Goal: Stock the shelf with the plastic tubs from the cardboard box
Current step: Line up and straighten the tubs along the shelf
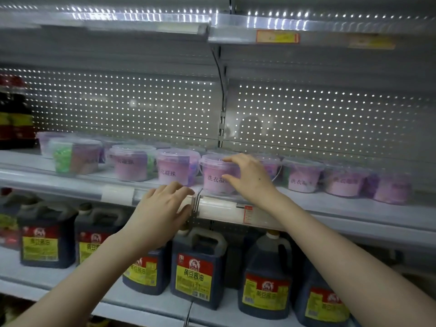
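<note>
The right hand point(250, 178) grips a plastic tub point(213, 175) with pink label, fingers on its lid and thumb on its front. The tub stands at the front edge of the shelf point(330, 204), in the middle of a row of other tubs point(173, 169). The left hand point(160, 208) rests with loose, open fingers on the front rail. Dark jugs point(195, 274) stand on the shelf below.

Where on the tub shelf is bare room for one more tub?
Bare shelf lies in front of the right-side tubs and at the far left beside the green tub. The middle, around the tub the right hand grips, is crowded.
</note>
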